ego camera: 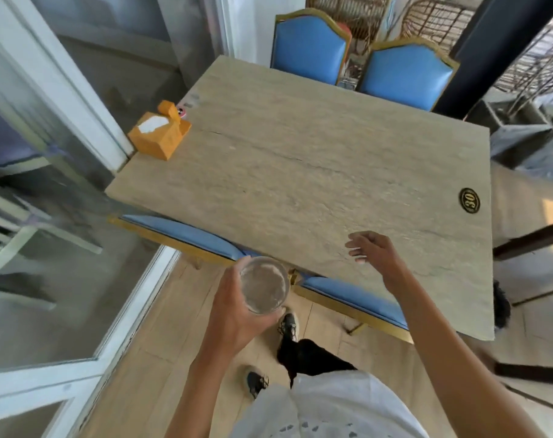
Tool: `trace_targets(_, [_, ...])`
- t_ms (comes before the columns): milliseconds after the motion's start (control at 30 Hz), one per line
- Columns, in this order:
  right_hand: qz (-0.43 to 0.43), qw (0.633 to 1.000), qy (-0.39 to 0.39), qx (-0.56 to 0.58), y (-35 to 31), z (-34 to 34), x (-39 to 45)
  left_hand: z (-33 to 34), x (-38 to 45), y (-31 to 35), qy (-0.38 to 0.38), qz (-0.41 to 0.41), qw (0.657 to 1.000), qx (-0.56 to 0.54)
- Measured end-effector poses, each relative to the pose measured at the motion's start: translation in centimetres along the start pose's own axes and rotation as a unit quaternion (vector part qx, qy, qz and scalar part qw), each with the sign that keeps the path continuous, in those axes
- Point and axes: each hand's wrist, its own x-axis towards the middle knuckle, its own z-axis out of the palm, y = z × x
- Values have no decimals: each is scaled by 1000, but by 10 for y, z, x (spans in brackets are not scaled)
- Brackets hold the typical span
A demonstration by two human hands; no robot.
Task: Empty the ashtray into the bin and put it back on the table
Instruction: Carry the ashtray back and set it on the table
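The left hand (237, 308) is gripping the clear glass ashtray (264, 284) from the side, holding it over the floor just off the surface's (316, 172) six o'clock edge. The right hand (374, 252) is hovering loose and empty above the surface. Set down too near that edge, the ashtray could tip off and shatter. An orange tissue box (159, 134) is sitting at ten o'clock.

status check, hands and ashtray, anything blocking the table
Left hand gripping glass ashtray, looks empty, short of table edge. Right hand free, open over tabletop. Orange tissue box at far left corner only; landing area clear.
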Motion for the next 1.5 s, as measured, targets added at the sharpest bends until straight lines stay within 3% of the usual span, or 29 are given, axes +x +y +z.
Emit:
trace_targets(200, [30,998,48,39,-2,-29,55,22,67,5,-45,-3,999,18])
trace_targets(367, [51,998,27,-2,15,-16,99,44,123,7,-84,3,996,39])
trace_targets(500, [87,985,39,-146,41,15,130,57,156,3,-110,1,993,43])
trace_targets(600, [82,940,8,-332,54,42,141,62,176,-3,-134,-2,989,55])
trace_targets(667, [83,924,-12,-372,60,58,146,65,190,-10,-150,-1,987,61])
trace_targets(800, [78,913,10,-399,71,85,161,70,223,-25,-184,3,980,74])
trace_targets(967, [73,919,97,-374,68,110,179,82,265,-44,-204,15,973,106])
trace_targets(1233, [62,900,193,-386,95,140,190,113,317,-70,-184,5,975,127])
trace_targets(1500, [87,891,204,-396,96,142,193,145,356,-80,-182,20,970,161])
